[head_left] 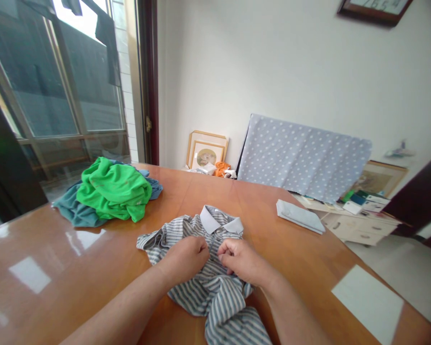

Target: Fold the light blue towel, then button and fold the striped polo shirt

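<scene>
Grey-and-white striped cloth shirt, pale-collared (pixel 214 273), mid-worktop, glossy orange-brown wooden worktop (pixel 298 273). Left hand (pixel 189 258) curled fist-like on shirt front; right hand (pixel 241 259), fingers bent inward, facing it. Pinching cloth? Cannot tell. Danger: uneven tug could skew front; bunched lower half could set creases.

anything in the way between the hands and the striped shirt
Nothing visible: the left hand and right hand are at the front of the striped shirt, while the green garment lies off to the left.
</scene>
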Motion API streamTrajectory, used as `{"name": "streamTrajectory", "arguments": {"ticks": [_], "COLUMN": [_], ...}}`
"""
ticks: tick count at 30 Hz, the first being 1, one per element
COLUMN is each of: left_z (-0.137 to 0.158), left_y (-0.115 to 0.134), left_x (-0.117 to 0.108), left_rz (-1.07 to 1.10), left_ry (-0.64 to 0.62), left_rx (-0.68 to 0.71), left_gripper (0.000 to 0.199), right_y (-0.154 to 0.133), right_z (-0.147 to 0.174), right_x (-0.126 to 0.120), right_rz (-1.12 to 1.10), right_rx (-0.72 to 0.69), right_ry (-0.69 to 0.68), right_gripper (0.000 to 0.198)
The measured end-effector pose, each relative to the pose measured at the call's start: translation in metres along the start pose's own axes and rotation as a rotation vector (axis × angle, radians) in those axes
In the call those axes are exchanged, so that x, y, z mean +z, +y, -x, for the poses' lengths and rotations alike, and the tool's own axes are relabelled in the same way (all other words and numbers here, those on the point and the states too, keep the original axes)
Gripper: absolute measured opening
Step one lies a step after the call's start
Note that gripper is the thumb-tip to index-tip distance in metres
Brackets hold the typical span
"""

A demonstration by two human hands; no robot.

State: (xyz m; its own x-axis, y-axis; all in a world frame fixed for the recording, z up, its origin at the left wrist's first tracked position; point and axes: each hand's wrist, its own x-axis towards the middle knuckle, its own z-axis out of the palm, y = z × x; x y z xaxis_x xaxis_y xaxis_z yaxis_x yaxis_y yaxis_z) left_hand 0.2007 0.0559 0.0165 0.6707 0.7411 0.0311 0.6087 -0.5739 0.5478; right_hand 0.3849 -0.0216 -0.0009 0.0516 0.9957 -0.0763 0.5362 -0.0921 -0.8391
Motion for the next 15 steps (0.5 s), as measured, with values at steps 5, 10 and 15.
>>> {"name": "streamTrajectory", "arguments": {"ticks": [5,10,15], "left_z": [-0.0016,-0.0029,-0.0051], "left_y": [-0.0002,0.0008,-0.0033], "left_x": [0.0016,0.0033,0.0062], "left_rz": [-0.021,0.069,0.295], "left_ry": [-0.065,-0.156,-0.145], "left_rx": [-0.059,-0.063,-0.045], "left_gripper": [0.017,0.014,0.015], "right_y": [-0.0052,-0.0082,-0.0067], "right_z": [0.0020,0.0015,-0.0002], "right_x": [-0.0009,-0.0009,-0.0008], "right_rz": [0.024,0.016,-0.016], "right_rx": [-0.022,-0.024,0.000], "right_ry": [0.002,0.002,0.020], "right_gripper": [0.010,0.013,0.013]}}
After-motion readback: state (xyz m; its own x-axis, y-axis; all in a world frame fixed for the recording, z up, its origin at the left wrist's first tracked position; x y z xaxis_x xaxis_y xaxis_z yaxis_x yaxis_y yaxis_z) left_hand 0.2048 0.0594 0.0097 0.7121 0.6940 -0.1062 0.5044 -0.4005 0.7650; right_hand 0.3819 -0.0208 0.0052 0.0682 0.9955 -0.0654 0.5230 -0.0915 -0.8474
